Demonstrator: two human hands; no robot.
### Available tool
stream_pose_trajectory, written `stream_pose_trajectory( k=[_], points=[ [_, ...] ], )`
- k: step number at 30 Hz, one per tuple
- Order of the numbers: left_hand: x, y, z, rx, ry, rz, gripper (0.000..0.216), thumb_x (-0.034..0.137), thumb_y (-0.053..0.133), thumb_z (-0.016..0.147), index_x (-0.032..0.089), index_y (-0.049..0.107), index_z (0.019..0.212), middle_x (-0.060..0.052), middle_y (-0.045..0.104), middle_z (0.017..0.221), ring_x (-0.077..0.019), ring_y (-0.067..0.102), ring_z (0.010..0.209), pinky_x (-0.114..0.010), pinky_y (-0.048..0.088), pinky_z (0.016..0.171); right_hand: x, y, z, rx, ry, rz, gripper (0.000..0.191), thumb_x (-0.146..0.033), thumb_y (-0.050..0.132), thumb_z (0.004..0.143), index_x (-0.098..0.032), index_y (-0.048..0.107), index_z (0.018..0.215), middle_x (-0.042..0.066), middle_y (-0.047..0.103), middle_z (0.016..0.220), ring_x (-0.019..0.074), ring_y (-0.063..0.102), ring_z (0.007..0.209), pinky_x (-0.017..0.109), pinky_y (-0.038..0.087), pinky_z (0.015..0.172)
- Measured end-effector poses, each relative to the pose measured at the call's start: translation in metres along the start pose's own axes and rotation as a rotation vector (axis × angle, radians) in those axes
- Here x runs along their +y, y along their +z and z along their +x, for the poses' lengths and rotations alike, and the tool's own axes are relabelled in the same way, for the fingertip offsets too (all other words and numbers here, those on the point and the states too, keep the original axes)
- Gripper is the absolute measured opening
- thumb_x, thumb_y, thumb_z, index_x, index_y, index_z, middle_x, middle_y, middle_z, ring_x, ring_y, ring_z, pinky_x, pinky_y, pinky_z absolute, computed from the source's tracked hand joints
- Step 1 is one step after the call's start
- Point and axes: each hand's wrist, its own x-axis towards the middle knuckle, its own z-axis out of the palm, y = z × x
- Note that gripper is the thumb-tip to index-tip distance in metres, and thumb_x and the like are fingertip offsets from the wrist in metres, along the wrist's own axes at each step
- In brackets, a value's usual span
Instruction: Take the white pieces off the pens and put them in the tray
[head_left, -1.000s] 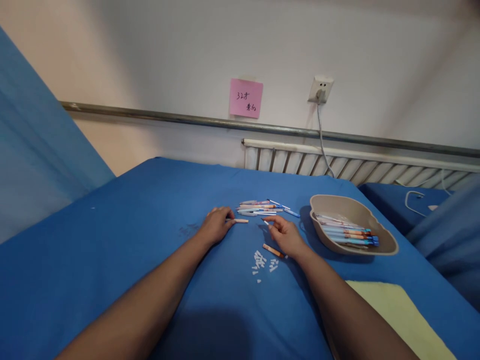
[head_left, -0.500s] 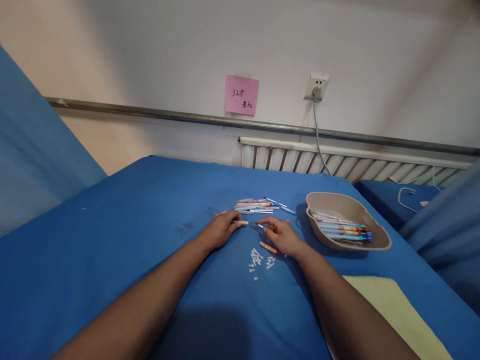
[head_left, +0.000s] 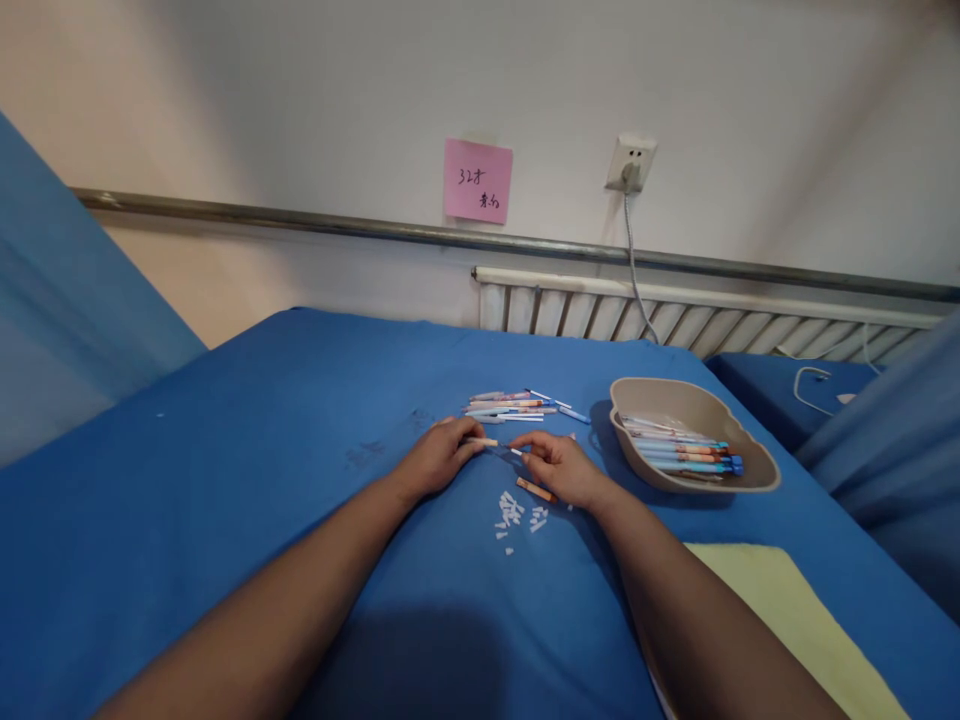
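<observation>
My left hand (head_left: 446, 452) is closed around a pale pen barrel (head_left: 487, 441), whose end points right. Facing it, my right hand (head_left: 561, 467) pinches a thin white pen refill (head_left: 516, 451) between thumb and fingertips. A small gap separates the refill's near end from the barrel. Below my right hand lies an orange pen part (head_left: 535, 489). Small white scraps (head_left: 511, 510) are scattered on the blue cloth under it. Just beyond both hands is a pile of pens and thin white sticks (head_left: 510, 405), with a blue pen part (head_left: 574, 414) at its right end.
To the right stands a beige bin (head_left: 626, 395) with several pens (head_left: 682, 455) in it. A yellow cloth or sheet (head_left: 780, 590) lies at the front right. The blue-covered surface (head_left: 262, 420) ends at a wall with a radiator (head_left: 555, 305) and a metal rail (head_left: 360, 228).
The camera view has shifted slightly, so things sit a little higher in it. Both hands keep nearly the same pose, still holding the barrel and the refill.
</observation>
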Motion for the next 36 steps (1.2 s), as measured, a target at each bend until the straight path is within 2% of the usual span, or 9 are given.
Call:
stream_pose_trajectory(
  k=[11, 15, 17, 20, 24, 27, 31, 36],
  points=[
    [0.005, 0.000, -0.001, -0.021, 0.104, -0.023, 0.017, 0.032, 0.051, 0.086, 0.019, 0.062, 0.087, -0.003, 0.063, 0.085, -0.0182, 0.053, 0.085, -0.029, 0.038, 0.079, 0.001, 0.000, -0.002, -0.083, 0.058, 0.087, 0.026, -0.028, 0.050, 0.079, -0.018, 0.060, 0.101, -0.009, 0.039, 0.049, 0.0065, 0.033, 0.039, 0.018, 0.029, 0.041],
    [0.007, 0.001, -0.001, -0.026, 0.076, -0.077, 0.016, 0.031, 0.052, 0.085, 0.019, 0.063, 0.088, -0.002, 0.063, 0.084, -0.0177, 0.055, 0.085, -0.029, 0.040, 0.079, -0.003, 0.000, -0.002, -0.061, 0.063, 0.083, 0.023, -0.031, 0.052, 0.079, -0.018, 0.060, 0.096, -0.009, 0.042, 0.048, 0.0066, 0.034, 0.039, 0.018, 0.027, 0.040],
    [0.009, 0.002, -0.002, -0.034, 0.055, -0.119, 0.016, 0.031, 0.053, 0.084, 0.019, 0.063, 0.087, -0.002, 0.063, 0.085, -0.0170, 0.055, 0.084, -0.027, 0.040, 0.078, -0.005, 0.001, -0.002, -0.009, 0.055, 0.039, 0.020, -0.034, 0.051, 0.080, -0.018, 0.060, 0.087, -0.008, 0.045, 0.049, 0.0074, 0.037, 0.040, 0.019, 0.029, 0.041],
    [0.017, 0.007, -0.003, -0.077, 0.060, -0.202, 0.016, 0.032, 0.053, 0.085, 0.019, 0.063, 0.088, -0.001, 0.064, 0.085, -0.0151, 0.057, 0.081, -0.025, 0.041, 0.076, -0.008, 0.005, 0.000, 0.104, 0.017, -0.089, 0.027, -0.039, 0.046, 0.085, -0.018, 0.058, 0.075, -0.004, 0.050, 0.052, 0.0094, 0.044, 0.046, 0.021, 0.033, 0.046],
    [0.032, 0.015, -0.006, -0.113, 0.066, -0.316, 0.018, 0.032, 0.052, 0.086, 0.018, 0.062, 0.090, 0.000, 0.065, 0.084, -0.0141, 0.058, 0.079, -0.023, 0.043, 0.073, -0.012, 0.016, 0.002, 0.297, -0.081, -0.197, 0.038, -0.046, 0.038, 0.089, -0.018, 0.058, 0.074, -0.001, 0.056, 0.060, 0.0125, 0.051, 0.058, 0.024, 0.038, 0.057],
    [0.041, 0.019, -0.008, -0.121, 0.064, -0.385, 0.017, 0.032, 0.054, 0.085, 0.017, 0.061, 0.087, 0.000, 0.065, 0.084, -0.0137, 0.058, 0.079, -0.023, 0.043, 0.074, -0.011, 0.025, 0.003, 0.350, -0.096, -0.059, 0.043, -0.051, 0.033, 0.090, -0.018, 0.060, 0.084, 0.003, 0.063, 0.075, 0.0155, 0.057, 0.072, 0.026, 0.042, 0.066],
    [0.045, 0.019, -0.009, -0.137, 0.030, -0.449, 0.019, 0.035, 0.057, 0.083, 0.017, 0.062, 0.086, 0.000, 0.066, 0.083, -0.0139, 0.059, 0.079, -0.023, 0.044, 0.074, -0.009, 0.032, 0.004, 0.357, -0.030, 0.247, 0.051, -0.060, 0.032, 0.087, -0.017, 0.060, 0.091, 0.007, 0.064, 0.091, 0.0184, 0.059, 0.086, 0.030, 0.046, 0.076],
    [0.045, 0.020, -0.010, -0.225, -0.010, -0.490, 0.023, 0.038, 0.055, 0.083, 0.020, 0.067, 0.093, -0.001, 0.068, 0.088, -0.0159, 0.060, 0.083, -0.023, 0.044, 0.074, -0.018, 0.031, 0.002, 0.273, 0.061, 0.603, 0.058, -0.068, 0.033, 0.083, -0.018, 0.061, 0.093, 0.009, 0.065, 0.097, 0.0199, 0.060, 0.091, 0.032, 0.048, 0.080]
  ],
)
